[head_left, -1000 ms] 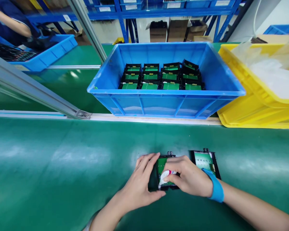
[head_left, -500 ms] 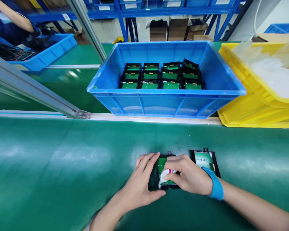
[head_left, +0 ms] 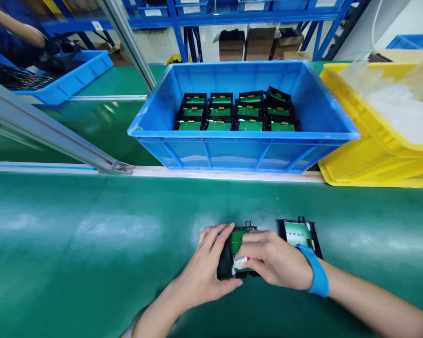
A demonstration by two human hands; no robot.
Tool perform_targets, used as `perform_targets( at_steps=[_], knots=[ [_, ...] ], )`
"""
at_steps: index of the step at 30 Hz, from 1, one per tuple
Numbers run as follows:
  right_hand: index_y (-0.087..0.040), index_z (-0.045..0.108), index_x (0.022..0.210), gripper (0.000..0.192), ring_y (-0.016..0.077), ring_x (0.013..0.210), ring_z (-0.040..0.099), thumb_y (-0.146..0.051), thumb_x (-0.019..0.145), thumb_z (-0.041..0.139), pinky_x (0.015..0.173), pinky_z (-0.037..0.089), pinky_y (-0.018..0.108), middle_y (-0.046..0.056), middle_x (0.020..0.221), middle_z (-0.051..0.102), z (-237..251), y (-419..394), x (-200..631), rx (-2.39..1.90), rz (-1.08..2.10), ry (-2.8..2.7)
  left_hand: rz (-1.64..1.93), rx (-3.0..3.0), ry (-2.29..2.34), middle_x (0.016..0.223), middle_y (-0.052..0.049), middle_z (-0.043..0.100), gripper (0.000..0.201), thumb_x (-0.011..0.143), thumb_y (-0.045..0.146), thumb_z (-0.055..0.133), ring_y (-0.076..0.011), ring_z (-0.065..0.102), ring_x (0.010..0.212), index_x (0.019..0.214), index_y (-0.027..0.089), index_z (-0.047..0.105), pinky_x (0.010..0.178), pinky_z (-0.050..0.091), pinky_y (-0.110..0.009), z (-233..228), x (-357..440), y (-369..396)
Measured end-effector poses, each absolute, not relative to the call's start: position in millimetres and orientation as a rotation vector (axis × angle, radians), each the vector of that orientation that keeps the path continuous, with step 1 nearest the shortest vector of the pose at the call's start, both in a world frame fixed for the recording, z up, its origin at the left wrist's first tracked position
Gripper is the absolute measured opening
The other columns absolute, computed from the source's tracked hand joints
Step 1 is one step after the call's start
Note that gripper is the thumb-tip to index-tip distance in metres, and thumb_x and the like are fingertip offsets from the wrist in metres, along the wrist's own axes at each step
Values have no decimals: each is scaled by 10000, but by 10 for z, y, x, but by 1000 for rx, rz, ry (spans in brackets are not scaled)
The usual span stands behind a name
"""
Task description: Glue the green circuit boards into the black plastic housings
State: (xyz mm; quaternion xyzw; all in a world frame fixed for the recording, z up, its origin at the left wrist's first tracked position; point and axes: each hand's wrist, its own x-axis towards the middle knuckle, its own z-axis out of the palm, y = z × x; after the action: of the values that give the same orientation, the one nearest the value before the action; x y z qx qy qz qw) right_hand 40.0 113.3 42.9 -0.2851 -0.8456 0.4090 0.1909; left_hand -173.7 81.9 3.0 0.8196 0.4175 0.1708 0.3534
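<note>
A green circuit board in a black plastic housing (head_left: 236, 240) lies flat on the green work surface. My left hand (head_left: 205, 268) grips its left side, fingertips at the far corner and thumb at the near edge. My right hand (head_left: 275, 259) pinches a small white squeeze tube (head_left: 240, 264) with a red mark, and its tip points down at the near left corner of the board. My fingers cover much of the tube and the board's right part. A second housed circuit board (head_left: 296, 231) lies just beyond my right wrist, which wears a blue wristband (head_left: 316, 272).
A blue bin (head_left: 238, 152) with rows of housed circuit boards stands behind the ledge. To its right is a yellow bin (head_left: 373, 164) with white plastic bags. A metal post (head_left: 66, 136) slants at the left. Beyond it, a person's arm (head_left: 19, 26) reaches over another blue bin (head_left: 74, 75).
My right hand has shifted slightly toward me and down, and the tube sits lower and flatter over the near left corner. My left hand stays put. The other person's arm moved slightly.
</note>
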Motion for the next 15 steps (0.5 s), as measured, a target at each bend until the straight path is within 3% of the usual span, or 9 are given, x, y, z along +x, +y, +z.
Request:
perform_targets(
  at_steps=[7, 11, 15],
  knots=[
    [-177, 634, 869, 244, 158, 732, 516, -161, 962, 408, 796, 436, 301, 37, 776, 571, 437, 1214, 435, -588, 1057, -2529, 470, 2123, 1059, 1439, -150, 334, 1027, 737, 353, 770, -366, 347, 1304, 1490, 289, 74, 1055, 337, -556, 31, -1733, 830],
    [-166, 655, 809, 209, 140, 698, 521, -242, 945, 516, 660, 392, 255, 30, 756, 582, 420, 1246, 492, -777, 1244, -2267, 449, 2087, 1076, 1440, -146, 320, 1035, 732, 322, 775, -360, 323, 1315, 1489, 290, 71, 1063, 335, -561, 49, -1734, 821],
    [-135, 656, 725, 233, 102, 601, 447, -334, 770, 769, 575, 318, 236, -6, 641, 558, 409, 1211, 617, -1079, 1688, -1521, 405, 2057, 1108, 1466, -140, 290, 1040, 725, 313, 774, -353, 302, 1335, 1496, 290, 76, 1077, 332, -560, 59, -1740, 813]
  ],
)
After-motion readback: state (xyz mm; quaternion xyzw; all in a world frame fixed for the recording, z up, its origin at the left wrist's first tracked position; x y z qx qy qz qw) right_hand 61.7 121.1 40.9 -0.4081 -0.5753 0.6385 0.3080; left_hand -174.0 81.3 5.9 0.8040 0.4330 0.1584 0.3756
